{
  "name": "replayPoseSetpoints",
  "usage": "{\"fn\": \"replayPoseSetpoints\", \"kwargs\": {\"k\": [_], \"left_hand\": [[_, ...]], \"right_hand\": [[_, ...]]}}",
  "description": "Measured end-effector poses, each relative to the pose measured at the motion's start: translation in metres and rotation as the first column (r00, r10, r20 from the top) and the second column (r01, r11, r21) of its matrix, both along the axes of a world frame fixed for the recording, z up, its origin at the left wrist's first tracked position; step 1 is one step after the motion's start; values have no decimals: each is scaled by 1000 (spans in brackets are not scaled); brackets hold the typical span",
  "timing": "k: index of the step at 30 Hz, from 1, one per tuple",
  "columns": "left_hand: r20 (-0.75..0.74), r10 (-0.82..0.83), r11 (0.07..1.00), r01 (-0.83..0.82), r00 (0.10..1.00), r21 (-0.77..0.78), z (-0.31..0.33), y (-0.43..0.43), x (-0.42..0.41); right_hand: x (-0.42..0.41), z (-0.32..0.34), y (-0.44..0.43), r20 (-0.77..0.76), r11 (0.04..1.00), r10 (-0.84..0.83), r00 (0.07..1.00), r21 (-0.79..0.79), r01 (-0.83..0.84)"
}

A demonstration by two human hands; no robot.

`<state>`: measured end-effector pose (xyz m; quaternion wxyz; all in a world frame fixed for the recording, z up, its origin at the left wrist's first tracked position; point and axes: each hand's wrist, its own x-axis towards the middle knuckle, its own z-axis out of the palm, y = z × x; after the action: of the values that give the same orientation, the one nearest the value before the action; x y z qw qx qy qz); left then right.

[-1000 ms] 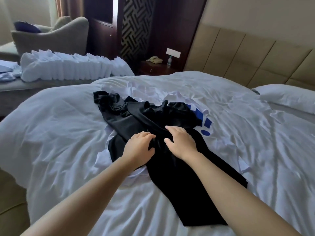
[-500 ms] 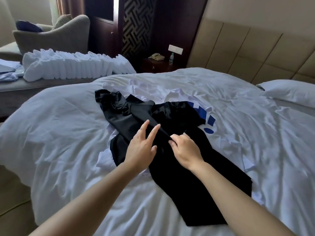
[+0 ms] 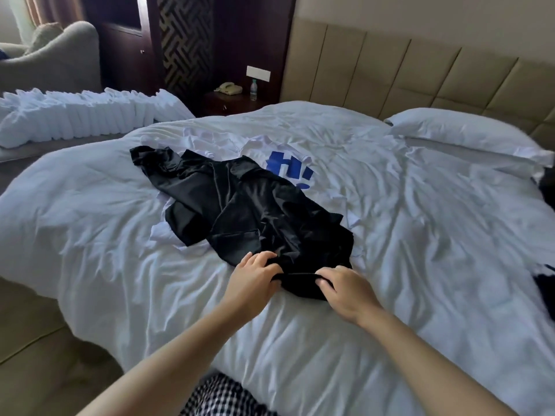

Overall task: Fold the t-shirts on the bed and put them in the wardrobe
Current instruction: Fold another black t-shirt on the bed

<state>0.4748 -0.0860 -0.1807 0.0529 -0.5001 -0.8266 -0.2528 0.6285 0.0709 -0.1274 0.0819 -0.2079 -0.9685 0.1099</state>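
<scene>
Head: hands [image 3: 252, 279] [image 3: 347, 291] on black t-shirt [image 3: 264, 211]

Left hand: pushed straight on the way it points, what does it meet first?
The black t-shirt: the left hand has a grip on its near edge and points up-right into the crumpled cloth. Beyond probably lies the white printed t-shirt; depth is unclear.

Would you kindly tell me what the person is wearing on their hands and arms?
The left hand and right hand are ungloved, with no ring, watch or bracelet showing. No sleeve covers either arm as far as the picture reaches. At the bottom edge there is black-and-white checked cloth, probably the person's clothing.
</scene>
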Motion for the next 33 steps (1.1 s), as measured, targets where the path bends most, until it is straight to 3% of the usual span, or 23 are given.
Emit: {"fn": "replayPoseSetpoints", "kwargs": {"k": [9,17,21,26,29,33], "left_hand": [[16,-58,997,59,998,-43,-3,-25,99],[91,-45,992,56,995,-115,-7,-37,128],[166,-54,999,52,985,12,-8,-43,120],[172,64,986,-89,983,144,-6,-44,92],[156,98,984,-119,983,135,-8,-41,70],[164,97,991,-111,982,80,-15,-40,48]], "right_hand": [[105,-30,-18,-94,997,-50,994,-63,44],[138,-36,-27,-113,997,-29,993,-77,20],[126,-30,-29,-192,992,-65,979,-120,43],[75,-9,-29,-299,988,-25,954,-154,-22],[35,-2,-27,-253,979,70,965,-167,-115],[-9,-9,-19,-18,968,123,992,-219,-124]]}}
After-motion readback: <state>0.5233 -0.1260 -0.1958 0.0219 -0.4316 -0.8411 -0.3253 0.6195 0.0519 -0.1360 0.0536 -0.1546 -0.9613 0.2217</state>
